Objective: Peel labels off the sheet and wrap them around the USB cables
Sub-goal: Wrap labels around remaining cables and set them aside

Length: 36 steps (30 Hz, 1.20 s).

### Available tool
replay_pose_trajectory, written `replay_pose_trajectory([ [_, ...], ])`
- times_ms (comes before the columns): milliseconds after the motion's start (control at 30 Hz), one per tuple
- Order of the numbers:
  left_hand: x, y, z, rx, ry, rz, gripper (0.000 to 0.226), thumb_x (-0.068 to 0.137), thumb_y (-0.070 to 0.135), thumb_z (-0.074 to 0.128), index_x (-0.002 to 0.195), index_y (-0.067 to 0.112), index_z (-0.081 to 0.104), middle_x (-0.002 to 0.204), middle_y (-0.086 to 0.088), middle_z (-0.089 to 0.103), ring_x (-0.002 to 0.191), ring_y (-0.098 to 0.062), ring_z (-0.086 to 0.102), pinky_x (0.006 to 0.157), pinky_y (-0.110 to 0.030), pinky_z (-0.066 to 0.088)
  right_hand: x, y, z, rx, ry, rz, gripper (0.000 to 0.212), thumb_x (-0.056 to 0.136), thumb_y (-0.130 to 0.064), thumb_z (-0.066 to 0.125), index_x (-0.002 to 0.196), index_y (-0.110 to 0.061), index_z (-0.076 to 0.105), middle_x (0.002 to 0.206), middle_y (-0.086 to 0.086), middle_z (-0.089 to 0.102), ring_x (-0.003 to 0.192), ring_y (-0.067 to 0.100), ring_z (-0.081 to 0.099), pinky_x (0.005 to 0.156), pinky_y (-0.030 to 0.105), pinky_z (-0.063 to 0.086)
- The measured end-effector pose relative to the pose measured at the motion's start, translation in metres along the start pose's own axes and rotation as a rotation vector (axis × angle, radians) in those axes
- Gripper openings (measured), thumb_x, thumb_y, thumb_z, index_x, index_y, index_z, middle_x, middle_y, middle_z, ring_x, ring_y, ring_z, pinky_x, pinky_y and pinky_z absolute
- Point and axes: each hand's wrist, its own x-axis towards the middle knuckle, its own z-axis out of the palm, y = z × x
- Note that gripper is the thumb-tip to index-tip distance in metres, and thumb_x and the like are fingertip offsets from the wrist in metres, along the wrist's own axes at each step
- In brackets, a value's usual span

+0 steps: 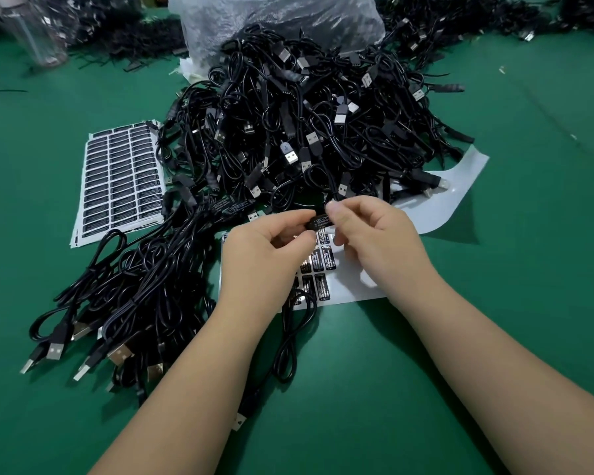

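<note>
So the label is going on tight, L hand & R hand are pinching the cable together, right over the sheet.

A green table fills most of the view. At the far side sits a big crinkly clear plastic bag. In the far left corner stands a see-through bottle, blurry at the edge. A thin black strip lies alone on the green near the left edge. Small white bits lie on the right side.
</note>
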Motion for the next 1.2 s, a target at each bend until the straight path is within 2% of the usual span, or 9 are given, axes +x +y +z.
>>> replay_pose_trajectory([
  [133, 0.0, -0.002, 0.002, 0.045, -0.03, -0.004, 0.029, 0.08, 0.014, 0.072, 0.087, 0.042, 0.069, 0.072, 0.019, 0.069, 0.062, 0.005, 0.06, 0.06, -0.008, 0.046, 0.001, 0.001, 0.0, -0.032, -0.013, -0.032, 0.013, 0.092, -0.021, 0.061, 0.081, -0.026, 0.065, 0.057, -0.009, 0.061, 0.05, 0.002, 0.049, 0.052, 0.015, 0.042],
  [333, -0.005, 0.003, 0.004, 0.077, -0.097, -0.043, 0.024, 0.087, 0.025, 0.065, 0.063, 0.024, 0.067, 0.045, 0.014, 0.051, 0.04, 0.0, 0.04, 0.041, -0.01, 0.032, 0.006, -0.001, -0.007, 0.346, 0.066, 0.134, 0.029, 0.1, -0.02, 0.045, 0.084, -0.018, 0.069, 0.056, -0.003, 0.061, 0.046, 0.005, 0.048, 0.049, 0.015, 0.043],
  [533, -0.013, 0.022, -0.017, 0.097, 0.062, 0.008, 0.024, 0.087, 0.025, 0.063, 0.069, 0.012, 0.07, 0.039, 0.013, 0.037, 0.035, -0.003, 0.028, 0.037, -0.01, 0.024, 0.006, -0.001, -0.002, 0.194, 0.003, 0.141, 0.022, 0.097, -0.021, 0.048, 0.085, -0.02, 0.066, 0.057, -0.006, 0.062, 0.049, 0.006, 0.051, 0.05, 0.016, 0.044],
  [667, -0.015, 0.048, -0.059, 0.294, 0.23, 0.131, 0.017, 0.087, 0.041, 0.06, 0.075, 0.035, 0.07, 0.035, 0.012, 0.043, 0.029, -0.003, 0.035, 0.03, -0.011, 0.026, 0.006, -0.001, -0.004, 0.221, 0.01, 0.163, 0.02, 0.096, -0.018, 0.049, 0.085, -0.018, 0.066, 0.057, -0.005, 0.062, 0.048, 0.005, 0.05, 0.048, 0.014, 0.043],
  [733, -0.007, 0.05, -0.087, 0.505, 0.289, 0.147, 0.019, 0.084, 0.054, 0.049, 0.078, 0.048, 0.066, 0.043, 0.01, 0.053, 0.041, -0.011, 0.051, 0.04, -0.026, 0.045, 0.005, -0.001, -0.004, 0.218, 0.004, 0.159, 0.02, 0.095, -0.017, 0.049, 0.084, -0.017, 0.066, 0.057, -0.005, 0.062, 0.048, 0.005, 0.05, 0.049, 0.014, 0.044],
  [800, 0.004, 0.037, -0.107, 0.712, 0.28, 0.066, 0.03, 0.083, 0.057, 0.036, 0.084, 0.044, 0.063, 0.056, 0.002, 0.057, 0.06, -0.032, 0.057, 0.062, -0.046, 0.054, 0.005, -0.002, -0.004, 0.205, -0.005, 0.154, 0.019, 0.095, -0.017, 0.05, 0.084, -0.017, 0.066, 0.057, -0.005, 0.062, 0.048, 0.005, 0.05, 0.049, 0.015, 0.045],
  [933, 0.002, 0.01, -0.096, 1.265, 0.086, -0.23, 0.061, 0.09, 0.054, 0.018, 0.115, 0.016, 0.059, 0.1, -0.017, 0.049, 0.1, -0.037, 0.05, 0.075, -0.039, 0.041, 0.006, -0.003, -0.004, 0.218, 0.008, 0.165, 0.02, 0.094, -0.016, 0.05, 0.083, -0.017, 0.066, 0.055, -0.005, 0.062, 0.046, 0.005, 0.05, 0.047, 0.014, 0.043],
  [1100, -0.004, 0.006, -0.089, 1.224, 0.141, -0.267, 0.055, 0.094, 0.05, 0.027, 0.113, 0.01, 0.06, 0.103, -0.017, 0.047, 0.1, -0.036, 0.045, 0.076, -0.042, 0.035, 0.006, -0.004, -0.006, 0.28, 0.028, 0.193, 0.022, 0.095, -0.015, 0.048, 0.083, -0.015, 0.067, 0.056, -0.005, 0.062, 0.046, 0.004, 0.05, 0.047, 0.013, 0.044],
  [1200, -0.012, 0.02, -0.078, 1.149, 0.314, -0.06, 0.044, 0.091, 0.039, 0.05, 0.122, 0.009, 0.059, 0.111, -0.022, 0.052, 0.103, -0.038, 0.046, 0.083, -0.047, 0.036, 0.008, -0.004, -0.007, 0.338, 0.04, 0.22, 0.022, 0.094, -0.015, 0.048, 0.082, -0.013, 0.066, 0.057, -0.003, 0.062, 0.046, 0.006, 0.05, 0.047, 0.014, 0.044],
])
